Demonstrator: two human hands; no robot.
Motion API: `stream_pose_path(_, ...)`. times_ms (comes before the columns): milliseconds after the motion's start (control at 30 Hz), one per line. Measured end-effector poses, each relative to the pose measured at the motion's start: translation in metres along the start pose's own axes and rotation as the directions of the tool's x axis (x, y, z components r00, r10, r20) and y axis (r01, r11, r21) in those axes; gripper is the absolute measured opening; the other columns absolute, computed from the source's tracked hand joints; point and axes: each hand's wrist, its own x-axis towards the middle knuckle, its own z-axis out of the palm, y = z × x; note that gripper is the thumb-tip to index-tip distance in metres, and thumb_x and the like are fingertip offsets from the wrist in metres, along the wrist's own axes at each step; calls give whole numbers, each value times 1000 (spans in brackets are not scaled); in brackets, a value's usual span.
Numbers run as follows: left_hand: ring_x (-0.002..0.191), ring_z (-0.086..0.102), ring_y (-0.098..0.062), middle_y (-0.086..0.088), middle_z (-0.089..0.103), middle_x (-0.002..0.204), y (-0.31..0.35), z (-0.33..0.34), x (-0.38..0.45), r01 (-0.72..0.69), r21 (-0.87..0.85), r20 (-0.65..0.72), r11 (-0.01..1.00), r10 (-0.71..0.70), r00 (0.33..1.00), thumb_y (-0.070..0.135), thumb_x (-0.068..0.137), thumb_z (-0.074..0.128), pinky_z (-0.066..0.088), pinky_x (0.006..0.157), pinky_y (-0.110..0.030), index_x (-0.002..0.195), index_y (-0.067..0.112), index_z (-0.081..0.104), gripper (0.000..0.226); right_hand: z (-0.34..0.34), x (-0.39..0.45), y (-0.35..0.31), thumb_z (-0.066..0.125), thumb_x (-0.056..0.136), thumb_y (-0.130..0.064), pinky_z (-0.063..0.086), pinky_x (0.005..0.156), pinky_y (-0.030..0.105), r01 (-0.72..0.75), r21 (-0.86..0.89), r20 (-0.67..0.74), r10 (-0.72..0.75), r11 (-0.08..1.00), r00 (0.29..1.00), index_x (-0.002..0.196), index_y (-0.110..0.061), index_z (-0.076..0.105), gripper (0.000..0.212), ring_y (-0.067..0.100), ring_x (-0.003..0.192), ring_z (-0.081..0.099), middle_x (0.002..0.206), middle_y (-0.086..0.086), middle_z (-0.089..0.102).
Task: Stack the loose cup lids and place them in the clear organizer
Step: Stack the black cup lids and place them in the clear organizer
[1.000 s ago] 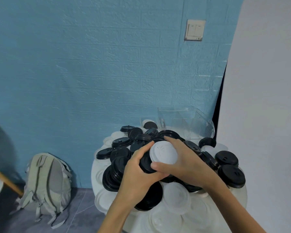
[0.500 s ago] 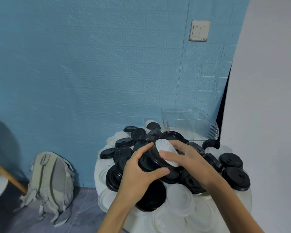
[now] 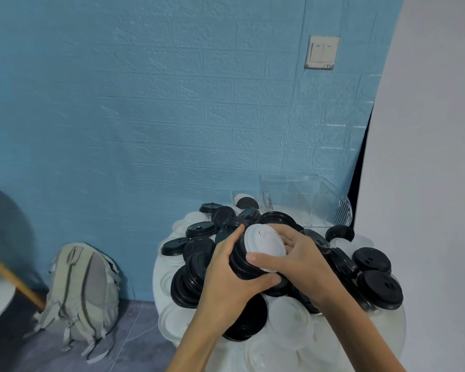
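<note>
Loose black and white plastic cup lids [image 3: 377,288] are lying heaped over a round white table [image 3: 392,334], covering nearly all of its top. Behind the table a pale blue wall with a moulded brick pattern [image 3: 145,103] is standing, carrying a cream double light switch [image 3: 322,52], and a plain grey-white wall [image 3: 427,157] is running down the right side. On the dark grey floor [image 3: 134,342] to the left of the table a light grey fabric backpack [image 3: 83,288] is leaning against the blue wall, and beside it a slanted wooden leg [image 3: 14,280] is showing at the picture's edge.

At the far right of the tabletop, against the blue wall, a clear plastic organizer with upright dividers [image 3: 306,202] is sitting; I cannot make out any lids inside its compartments. Just to its left a black lid and a white lid are lying at the back edge.

Above the middle of the heap the left hand [image 3: 234,280] is gripping a short stack of black lids [image 3: 242,261], its fingers curled over the far side and the thumb under the near side. The right hand [image 3: 301,264] is pinching a white domed lid [image 3: 265,245], thumb on the near rim and fingers behind, holding it tilted against the top of that black stack.
</note>
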Motion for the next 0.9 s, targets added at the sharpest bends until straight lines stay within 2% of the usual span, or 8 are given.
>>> stream_pose_path(200, 112, 63, 4, 23, 68, 119, 2, -1, -1, 0, -6, -22, 1000, 0, 1000, 30, 56, 101, 50, 91, -17, 120, 50, 58, 80, -2, 1, -4, 87, 65, -45, 56, 95, 32, -40, 50, 135, 33, 998, 990, 121, -29, 69, 62, 10, 103, 73, 110, -8, 77)
stream_pose_path(300, 106, 67, 1, 18, 70, 114, 2, -2, -2, 8, -18, -23, 1000, -9, 1000, 28, 59, 100, 53, 88, -16, 119, 46, 59, 75, -9, 1, -7, 79, 74, -42, 54, 93, 28, -83, 104, 202, 60, 991, 978, 126, -21, 66, 58, 16, 106, 73, 112, 1, 77)
stream_pose_path(433, 107, 68, -4, 12, 69, 118, 0, -5, 0, 11, -42, -40, 999, -13, 999, 28, 65, 97, 53, 94, -24, 118, 46, 60, 67, -26, 6, 0, 76, 73, -51, 54, 95, 32, -124, 114, 130, 109, 986, 986, 129, -25, 62, 63, 16, 107, 72, 117, -4, 75)
stream_pose_path(533, 106, 67, -4, 12, 67, 116, -1, -9, 0, 14, -20, -52, 1000, -15, 999, 27, 67, 95, 53, 93, -25, 108, 51, 59, 59, -44, 11, 12, 84, 65, -63, 54, 95, 37, -114, -219, -48, 106, 969, 993, 130, -39, 50, 77, 15, 109, 67, 122, -11, 66)
stream_pose_path(600, 103, 66, -2, 15, 67, 112, -2, -11, 1, 18, -16, -62, 1000, -19, 998, 24, 66, 95, 52, 90, -22, 103, 51, 59, 58, -52, 11, 20, 85, 70, -56, 52, 95, 36, -94, -407, -82, 66, 909, 994, 130, -38, 48, 73, 14, 111, 60, 122, -13, 59)
stream_pose_path(733, 96, 65, 2, 27, 65, 102, -1, -13, 0, 30, -20, -53, 999, -32, 998, 21, 64, 96, 48, 79, -9, 100, 48, 58, 59, -51, 1, 37, 81, 64, -63, 41, 103, 31, 13, -531, -8, -21, 847, 1000, 128, -42, 49, 74, 8, 120, 47, 127, -21, 49)
stream_pose_path(833, 94, 65, 4, 29, 64, 102, 0, -12, 0, 37, -27, -53, 999, -38, 998, 21, 63, 97, 47, 78, -8, 100, 47, 58, 60, -41, -12, 42, 70, 67, -69, 23, 105, 29, 93, -631, 95, -43, 770, 995, 136, -46, 42, 78, 5, 127, 31, 130, -27, 39)
stream_pose_path(900, 94, 65, 4, 29, 64, 102, 1, -11, 0, 38, -29, -57, 999, -39, 998, 21, 62, 97, 48, 79, -10, 100, 47, 58, 61, -35, -20, 42, 59, 66, -75, 17, 103, 27, 142, -655, 150, -56, 742, 987, 139, -48, 37, 81, 3, 128, 25, 130, -32, 35)
